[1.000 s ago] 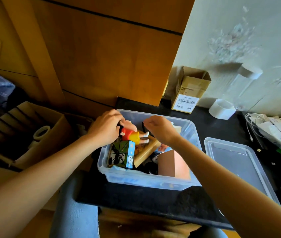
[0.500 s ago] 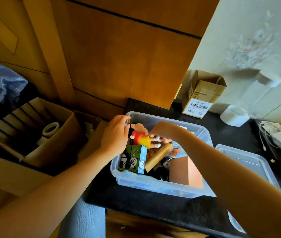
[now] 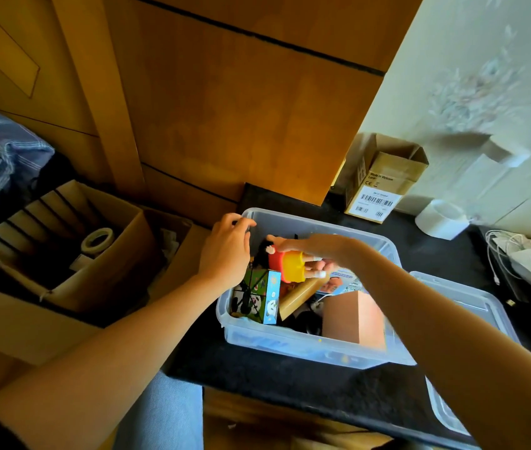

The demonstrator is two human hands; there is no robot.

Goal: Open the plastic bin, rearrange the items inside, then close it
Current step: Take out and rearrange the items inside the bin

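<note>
Starting at the left, an open brown cardboard box with a roll of tape sits well apart from the action. Moving right, the left hand curls its fingers over the far-left rim of the clear plastic bin, steadying it on the black tabletop. Inside, a green picture-printed cube box stands at the left wall, a tan wooden block leans beside it, and a terracotta-coloured box fills the near right. Above them the right hand pinches a small toy figure in a red top and yellow shorts, lifted clear of the pile. Best move, by my read: keep the bin pinned, find a flat gap, lay the figure low so the clear plastic lid, waiting just right of the bin, can seat.
</note>
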